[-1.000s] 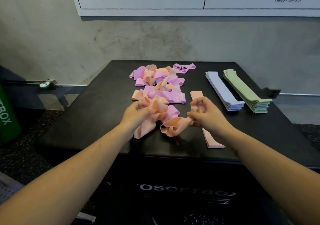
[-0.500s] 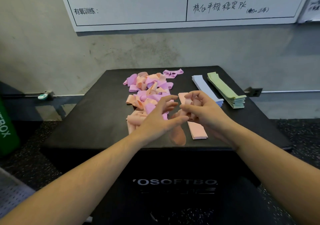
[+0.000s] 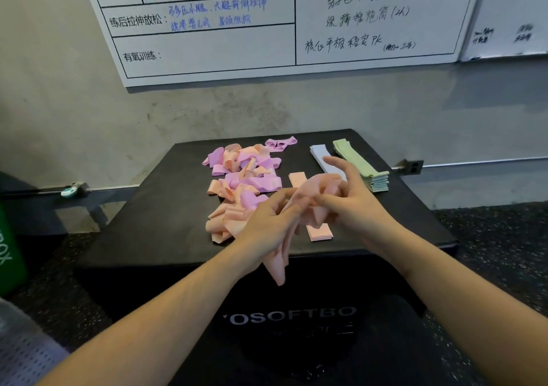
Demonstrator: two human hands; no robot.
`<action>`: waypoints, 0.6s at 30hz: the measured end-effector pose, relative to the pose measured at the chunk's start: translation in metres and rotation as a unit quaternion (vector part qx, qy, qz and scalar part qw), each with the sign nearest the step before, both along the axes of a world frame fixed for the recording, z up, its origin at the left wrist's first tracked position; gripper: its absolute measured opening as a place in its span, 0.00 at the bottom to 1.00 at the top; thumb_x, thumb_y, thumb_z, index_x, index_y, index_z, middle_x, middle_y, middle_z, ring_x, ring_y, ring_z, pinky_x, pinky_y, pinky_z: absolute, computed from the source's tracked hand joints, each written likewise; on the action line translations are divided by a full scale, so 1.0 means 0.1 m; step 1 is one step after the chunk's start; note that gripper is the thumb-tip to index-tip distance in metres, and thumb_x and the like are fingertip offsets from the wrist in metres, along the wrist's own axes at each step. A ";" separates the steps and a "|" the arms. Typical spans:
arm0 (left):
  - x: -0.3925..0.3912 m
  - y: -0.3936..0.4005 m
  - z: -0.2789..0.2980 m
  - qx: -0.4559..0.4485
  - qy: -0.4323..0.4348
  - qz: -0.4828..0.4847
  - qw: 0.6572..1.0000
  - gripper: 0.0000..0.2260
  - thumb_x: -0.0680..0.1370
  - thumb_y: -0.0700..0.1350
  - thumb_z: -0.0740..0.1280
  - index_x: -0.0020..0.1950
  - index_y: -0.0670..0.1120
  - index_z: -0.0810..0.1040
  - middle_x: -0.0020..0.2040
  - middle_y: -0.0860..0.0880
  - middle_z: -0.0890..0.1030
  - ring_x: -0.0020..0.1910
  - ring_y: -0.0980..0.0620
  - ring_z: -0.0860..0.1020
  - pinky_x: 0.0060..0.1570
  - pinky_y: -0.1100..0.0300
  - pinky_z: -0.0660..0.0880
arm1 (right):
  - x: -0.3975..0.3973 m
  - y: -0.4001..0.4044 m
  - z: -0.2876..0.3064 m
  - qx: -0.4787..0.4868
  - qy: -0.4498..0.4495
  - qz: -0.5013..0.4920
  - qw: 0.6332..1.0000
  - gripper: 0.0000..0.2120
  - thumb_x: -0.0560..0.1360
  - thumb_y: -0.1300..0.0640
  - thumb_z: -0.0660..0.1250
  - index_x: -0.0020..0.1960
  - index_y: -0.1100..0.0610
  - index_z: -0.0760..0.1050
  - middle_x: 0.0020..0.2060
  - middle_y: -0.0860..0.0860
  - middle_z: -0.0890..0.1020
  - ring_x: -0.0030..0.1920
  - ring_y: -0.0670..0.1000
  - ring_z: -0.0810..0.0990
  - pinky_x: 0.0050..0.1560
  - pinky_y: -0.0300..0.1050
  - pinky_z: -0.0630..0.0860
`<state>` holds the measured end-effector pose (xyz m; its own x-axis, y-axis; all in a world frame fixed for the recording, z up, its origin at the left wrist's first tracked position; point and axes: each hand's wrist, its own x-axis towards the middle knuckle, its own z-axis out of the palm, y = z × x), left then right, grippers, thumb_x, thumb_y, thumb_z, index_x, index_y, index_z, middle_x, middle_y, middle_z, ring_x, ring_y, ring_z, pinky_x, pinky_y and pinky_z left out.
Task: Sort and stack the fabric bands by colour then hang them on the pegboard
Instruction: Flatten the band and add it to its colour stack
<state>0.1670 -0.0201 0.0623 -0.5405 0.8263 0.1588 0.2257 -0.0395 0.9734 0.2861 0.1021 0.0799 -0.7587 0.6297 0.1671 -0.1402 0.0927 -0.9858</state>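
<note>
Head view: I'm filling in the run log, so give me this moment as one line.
stage: sorting | left hand and right hand: holding peach band | stacked: peach, lavender, green | unsorted pile: pink, peach

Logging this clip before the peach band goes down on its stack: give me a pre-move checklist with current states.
1. Peach band held by both hands: ok, left hand and right hand grip it.
2. Band flattened: not ok, crumpled, one end dangling.
3. Peach stack reachable: ok, under the hands.
4. Mixed pile finished: not ok, pink and peach remain.
5. Lavender stack and green stack tidy: ok.
6. Pegboard in sight: cannot tell.
</note>
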 end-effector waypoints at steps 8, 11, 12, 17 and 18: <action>0.21 -0.14 0.07 -0.009 -0.082 0.009 0.997 0.13 0.81 0.59 0.65 0.52 0.54 0.85 0.47 0.46 0.87 0.55 0.48 0.84 0.62 0.51 0.78 | 0.35 -0.10 -0.12 -0.150 0.012 -0.041 0.988 0.05 0.78 0.65 0.68 0.53 0.62 0.79 0.44 0.59 0.84 0.41 0.53 0.84 0.44 0.47 0.82; 0.24 -0.18 0.08 0.000 -0.153 0.001 0.988 0.15 0.83 0.56 0.64 0.62 0.49 0.81 0.56 0.46 0.86 0.54 0.45 0.85 0.56 0.47 0.81 | 0.46 -0.10 -0.11 -0.190 0.034 -0.049 0.980 0.05 0.79 0.62 0.67 0.52 0.59 0.81 0.41 0.56 0.85 0.41 0.52 0.84 0.47 0.50 0.80; 0.24 -0.19 0.08 0.003 -0.165 0.000 0.986 0.15 0.83 0.55 0.63 0.63 0.49 0.80 0.57 0.47 0.85 0.53 0.45 0.85 0.53 0.47 0.82 | 0.49 -0.11 -0.10 -0.195 0.036 -0.046 0.979 0.06 0.80 0.60 0.66 0.53 0.59 0.80 0.41 0.55 0.85 0.42 0.52 0.84 0.48 0.52 0.80; 0.27 -0.25 0.11 0.013 -0.199 0.002 0.980 0.15 0.81 0.56 0.66 0.62 0.48 0.81 0.54 0.45 0.86 0.48 0.46 0.85 0.45 0.52 0.80 | 0.55 -0.25 -0.09 -0.204 0.037 -0.017 0.978 0.08 0.82 0.56 0.63 0.53 0.59 0.79 0.36 0.53 0.82 0.40 0.52 0.82 0.51 0.54 0.79; 0.29 -0.26 0.12 0.015 -0.201 0.001 0.980 0.15 0.82 0.55 0.66 0.61 0.47 0.82 0.51 0.44 0.86 0.45 0.46 0.83 0.44 0.53 0.79 | 0.56 -0.28 -0.09 -0.202 0.036 -0.013 0.979 0.09 0.82 0.56 0.63 0.54 0.60 0.80 0.36 0.53 0.82 0.39 0.52 0.81 0.50 0.53 0.79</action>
<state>0.1958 -0.0462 0.0740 -0.5666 0.8229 -0.0425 -0.1745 -0.0695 0.9822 0.3419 0.0744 0.0707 -0.7365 0.6747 -0.0477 -0.2125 -0.2978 -0.9307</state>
